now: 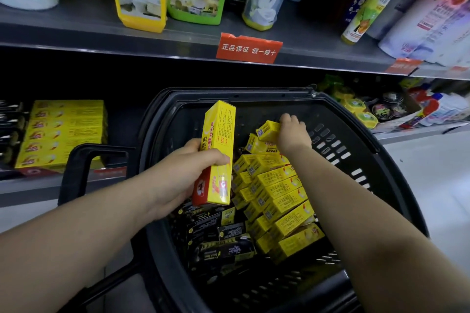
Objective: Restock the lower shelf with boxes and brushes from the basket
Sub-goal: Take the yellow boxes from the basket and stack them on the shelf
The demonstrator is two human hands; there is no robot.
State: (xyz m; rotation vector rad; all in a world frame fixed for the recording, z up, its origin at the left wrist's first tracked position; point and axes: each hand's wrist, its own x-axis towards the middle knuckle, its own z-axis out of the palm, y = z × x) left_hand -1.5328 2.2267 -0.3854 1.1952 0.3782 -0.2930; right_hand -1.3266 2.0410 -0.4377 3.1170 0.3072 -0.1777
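Over the black basket (356, 134), which stands in front of the shelving, both hands are busy collecting stock. At the basket's left side the left hand (188, 175) grips a long yellow box (218, 150), fingers wrapped round its lower half, so that the box stands nearly upright above the load. Toward the basket's far rim the right hand (292, 132) curls round the end of a second yellow box (268, 131), the topmost of a slanting stack of yellow boxes (279, 198) that fills the right half. Dark packs (218, 239), probably the brushes, lie along the near-left of the basket floor; their contents cannot be made out.

Judging from this, the pickup step is in hand: one box is already lifted clear, the other is only just being taken.

On the lower shelf (30, 188), at the left, a block of matching shelved boxes (63, 132) sits close to the front edge, and the stretch beside it toward the basket looks dark and open. The next move likely calls for freeing the second box without toppling the stack, then carrying both leftward, turning them flat, and sliding them in beside or on that block, labels facing out.
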